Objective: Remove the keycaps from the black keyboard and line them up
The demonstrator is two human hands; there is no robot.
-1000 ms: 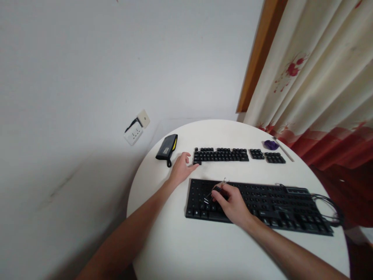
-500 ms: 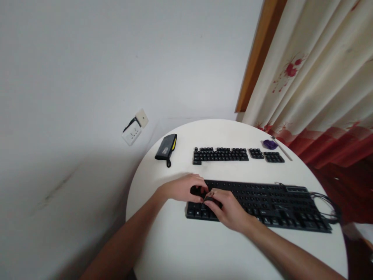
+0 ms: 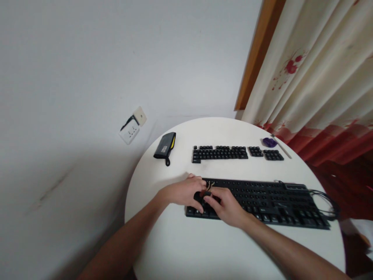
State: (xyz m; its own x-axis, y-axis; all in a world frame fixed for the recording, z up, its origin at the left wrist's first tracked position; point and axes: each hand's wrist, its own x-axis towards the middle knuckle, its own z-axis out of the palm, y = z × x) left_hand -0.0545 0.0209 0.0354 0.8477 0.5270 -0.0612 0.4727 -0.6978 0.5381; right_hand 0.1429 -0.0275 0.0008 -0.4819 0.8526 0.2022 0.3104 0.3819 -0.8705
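A black keyboard (image 3: 256,200) lies across the front of the white table, many of its key positions bare and the nearest row still capped. Over its left end, my right hand (image 3: 227,206) is closed around the dark handle of what looks like a wire keycap puller (image 3: 209,186); its thin wire ends point away from me. My left hand (image 3: 185,192) rests at the keyboard's left edge. Its thumb is stretched apart from the fingers, which reach beside the puller's wires. Whether a keycap sits between the hands is hidden.
Loose black keycaps (image 3: 220,153) stand in rows behind the keyboard. A dark pouch (image 3: 164,146) lies at left on the round table (image 3: 175,245). A purple lump (image 3: 269,142) and a thin white stick (image 3: 282,147) lie back right. The keyboard's cable (image 3: 328,202) coils at the right edge.
My left thumb has moved away from the fingers and toward me. The puller in my right hand has turned so that its wire ends now show, pointing away.
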